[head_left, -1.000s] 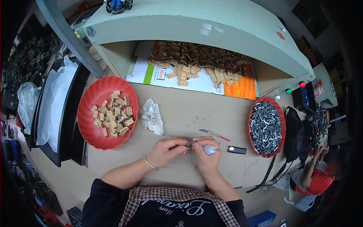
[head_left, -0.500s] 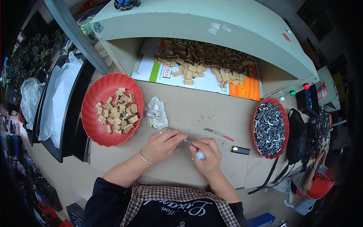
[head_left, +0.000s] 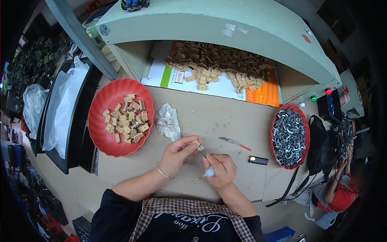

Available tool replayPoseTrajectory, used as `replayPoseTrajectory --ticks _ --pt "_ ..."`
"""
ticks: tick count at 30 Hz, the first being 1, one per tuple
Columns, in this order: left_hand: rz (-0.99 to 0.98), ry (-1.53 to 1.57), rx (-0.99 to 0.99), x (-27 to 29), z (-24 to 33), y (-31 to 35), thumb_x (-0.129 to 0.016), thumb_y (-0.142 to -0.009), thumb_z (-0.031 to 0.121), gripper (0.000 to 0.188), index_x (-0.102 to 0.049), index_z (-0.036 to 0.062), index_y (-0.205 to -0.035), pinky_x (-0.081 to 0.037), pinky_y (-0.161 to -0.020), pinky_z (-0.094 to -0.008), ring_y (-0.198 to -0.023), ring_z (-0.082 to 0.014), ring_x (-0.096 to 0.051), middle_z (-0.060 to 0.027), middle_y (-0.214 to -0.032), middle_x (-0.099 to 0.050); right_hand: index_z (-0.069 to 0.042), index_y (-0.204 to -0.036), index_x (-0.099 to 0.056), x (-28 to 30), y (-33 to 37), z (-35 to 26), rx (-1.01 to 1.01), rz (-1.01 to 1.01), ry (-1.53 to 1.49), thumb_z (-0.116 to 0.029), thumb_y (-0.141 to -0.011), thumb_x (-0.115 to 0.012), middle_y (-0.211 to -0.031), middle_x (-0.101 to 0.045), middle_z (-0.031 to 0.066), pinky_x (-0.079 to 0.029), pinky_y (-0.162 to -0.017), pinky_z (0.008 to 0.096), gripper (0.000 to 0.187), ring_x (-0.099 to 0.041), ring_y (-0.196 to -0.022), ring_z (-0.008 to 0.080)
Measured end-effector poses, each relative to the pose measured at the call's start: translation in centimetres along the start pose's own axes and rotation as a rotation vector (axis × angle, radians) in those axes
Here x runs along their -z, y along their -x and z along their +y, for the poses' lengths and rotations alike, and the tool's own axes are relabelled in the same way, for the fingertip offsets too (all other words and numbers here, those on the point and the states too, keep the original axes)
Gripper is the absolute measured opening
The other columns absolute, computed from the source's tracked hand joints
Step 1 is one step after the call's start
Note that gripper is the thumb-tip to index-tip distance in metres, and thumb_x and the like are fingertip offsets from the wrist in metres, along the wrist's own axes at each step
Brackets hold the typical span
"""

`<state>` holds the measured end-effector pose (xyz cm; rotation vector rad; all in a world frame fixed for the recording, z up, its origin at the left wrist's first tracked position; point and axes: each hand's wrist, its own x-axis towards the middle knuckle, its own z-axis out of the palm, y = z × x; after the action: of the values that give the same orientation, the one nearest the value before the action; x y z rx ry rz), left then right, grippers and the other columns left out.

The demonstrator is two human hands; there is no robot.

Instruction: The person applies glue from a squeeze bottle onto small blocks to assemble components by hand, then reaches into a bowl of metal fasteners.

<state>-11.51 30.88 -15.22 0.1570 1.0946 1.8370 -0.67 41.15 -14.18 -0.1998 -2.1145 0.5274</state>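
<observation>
Since the earlier frame both hands have shifted rightward on the surface (head_left: 225,117). Left hand (head_left: 177,155) pinches a small tan block (head_left: 197,143); right hand (head_left: 219,169) grips a thin tool (head_left: 201,152) touching it.

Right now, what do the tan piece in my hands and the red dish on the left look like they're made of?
The tan piece looks like wood or pressed fibre: matte, pale brown, blocky. The red dish looks like plastic: even colour, smooth rim with a soft sheen. Neither is certain from here.
</observation>
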Motion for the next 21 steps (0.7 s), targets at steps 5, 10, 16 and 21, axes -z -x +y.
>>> replayPoseTrajectory --ticks 5,10,16,21 --pt "-0.042 0.000 -0.018 0.12 -0.52 0.23 -0.049 -0.083 0.003 0.025 -0.051 0.0043 -0.108 -0.044 -0.081 -0.0272 -0.093 -0.0146 -0.053 -0.0096 -0.102 -0.055 -0.004 -0.079 -0.062 -0.44 0.14 0.39 0.052 -0.035 0.056 -0.005 -0.056 -0.070 -0.071 -0.055 0.0062 -0.039 -0.041 0.0240 0.025 -0.050 -0.051 0.0168" --pt "-0.052 -0.005 -0.024 0.07 -0.32 0.50 -0.048 -0.082 0.002 0.025 -0.051 0.0039 -0.108 -0.044 -0.081 -0.0282 -0.093 -0.0159 -0.054 -0.0093 -0.100 -0.056 -0.004 -0.080 -0.062 -0.54 0.17 0.70 0.044 -0.050 0.065 -0.006 -0.055 -0.070 -0.073 -0.055 0.0059 -0.039 -0.041 0.0239 0.026 -0.050 -0.051 0.0167" --pt "-0.095 -0.011 -0.080 0.68 -0.94 0.27 -0.049 -0.082 0.002 0.027 -0.049 0.0038 -0.109 -0.045 -0.079 -0.0271 -0.090 -0.0138 -0.054 -0.0077 -0.098 -0.056 -0.004 -0.081 -0.062 -0.57 0.06 0.52 0.076 -0.043 -0.014 -0.005 -0.056 -0.070 -0.072 -0.055 0.0055 -0.038 -0.041 0.0235 0.027 -0.050 -0.051 0.0160" --pt "-0.076 -0.021 -0.054 0.13 -0.50 0.58 -0.053 -0.080 0.003 0.030 -0.048 0.0019 -0.110 -0.042 -0.077 -0.0216 -0.085 -0.0080 -0.051 -0.0025 -0.093 -0.055 -0.004 -0.081 -0.062 -0.57 0.28 0.64 0.013 -0.068 0.040 -0.006 -0.056 -0.070 -0.071 -0.054 0.0052 -0.038 -0.041 0.0241 0.026 -0.048 -0.050 0.0158"
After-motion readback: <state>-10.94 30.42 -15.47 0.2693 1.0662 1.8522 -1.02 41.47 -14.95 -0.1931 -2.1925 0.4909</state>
